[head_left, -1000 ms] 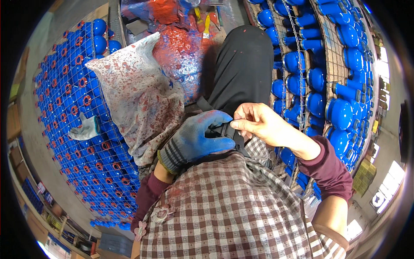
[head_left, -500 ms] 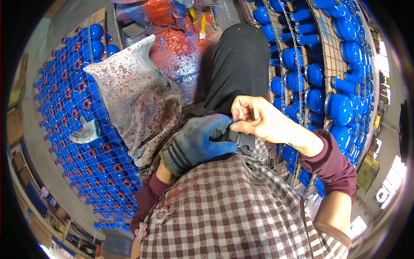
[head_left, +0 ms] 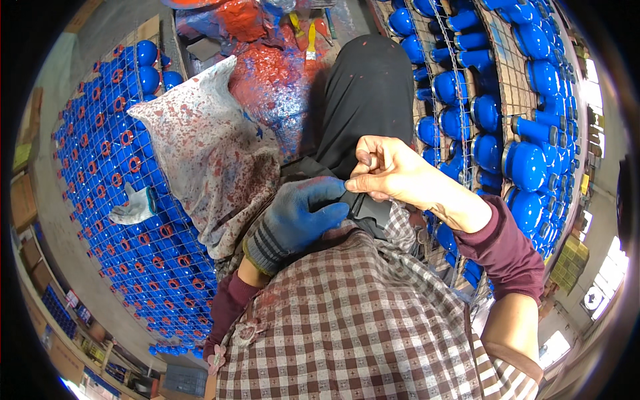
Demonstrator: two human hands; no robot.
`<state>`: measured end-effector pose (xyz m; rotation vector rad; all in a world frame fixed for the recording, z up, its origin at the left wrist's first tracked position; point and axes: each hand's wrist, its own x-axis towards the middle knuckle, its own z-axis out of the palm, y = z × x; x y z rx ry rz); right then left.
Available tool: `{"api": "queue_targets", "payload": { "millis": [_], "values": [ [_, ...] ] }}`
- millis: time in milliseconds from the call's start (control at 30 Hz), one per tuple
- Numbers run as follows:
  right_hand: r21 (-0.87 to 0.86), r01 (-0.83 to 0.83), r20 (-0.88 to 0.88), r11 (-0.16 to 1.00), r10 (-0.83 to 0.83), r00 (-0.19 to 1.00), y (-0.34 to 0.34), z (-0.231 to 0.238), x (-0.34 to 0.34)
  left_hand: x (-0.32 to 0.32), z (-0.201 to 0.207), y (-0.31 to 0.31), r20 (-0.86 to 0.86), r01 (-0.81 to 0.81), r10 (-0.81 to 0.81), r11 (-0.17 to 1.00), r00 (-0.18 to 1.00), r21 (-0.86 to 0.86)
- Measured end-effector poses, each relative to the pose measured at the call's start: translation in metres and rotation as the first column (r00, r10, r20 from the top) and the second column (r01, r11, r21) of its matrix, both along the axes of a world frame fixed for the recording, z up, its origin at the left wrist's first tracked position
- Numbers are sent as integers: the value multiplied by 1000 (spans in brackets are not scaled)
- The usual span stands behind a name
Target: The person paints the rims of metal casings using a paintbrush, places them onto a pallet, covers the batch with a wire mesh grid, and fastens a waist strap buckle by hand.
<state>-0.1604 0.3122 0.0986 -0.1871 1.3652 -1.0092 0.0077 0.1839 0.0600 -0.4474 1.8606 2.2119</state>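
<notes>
My left hand (head_left: 293,217) wears a grey knit glove smeared with blue paint. Its fingers are bent toward my bare right hand (head_left: 397,175), and the fingertips of both meet above my lap. The right thumb and forefinger are pinched together; whatever lies between the fingertips is too small or hidden to name. Just beneath them is a flat black strap-like piece (head_left: 371,210) on my lap, partly covered by the hands. A brown-and-white checked apron (head_left: 333,313) covers my front, and black cloth (head_left: 367,93) covers one knee.
A paint-spattered pale cloth (head_left: 207,147) drapes on the left. Beyond it, a wire rack of blue parts (head_left: 127,167) bears a loose white glove (head_left: 135,204). More racked blue parts (head_left: 527,163) stand at right. Ahead, a paint-covered surface (head_left: 270,87) holds a yellow-handled brush (head_left: 311,41).
Both hands have shifted slightly left, still meeting at the fingertips. The right wrist has moved a little lower, and more of the black piece on my lap shows.
</notes>
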Motion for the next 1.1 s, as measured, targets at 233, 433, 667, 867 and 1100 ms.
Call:
{"api": "queue_targets", "payload": {
  "millis": [233, 433, 667, 867, 1100],
  "values": [
    [11, 48, 79, 999, -49, 996, 2, -12, -3, -1, 2, 7, -233, -146, 79, 947, 969, -286],
    [83, -6, 71, 997, 0, 997, 8, -18, -4, -10, 8, 10, -307, -151, -141, 637, 941, -756],
    [63, -291, -614, 955, 267, 743, 14, 23, 10, -11, 3, 7, -362, -219, -86, 662, 928, -717],
    [55, -49, -579, 997, 72, 812, 20, 18, 30, -11, 5, 6, -423, -274, -61, 676, 904, -684],
    [-69, -412, -916, 908, 106, 387, 11, -17, 24, -3, -6, 13, -320, -286, 108, 758, 941, -586]
  ]
}}
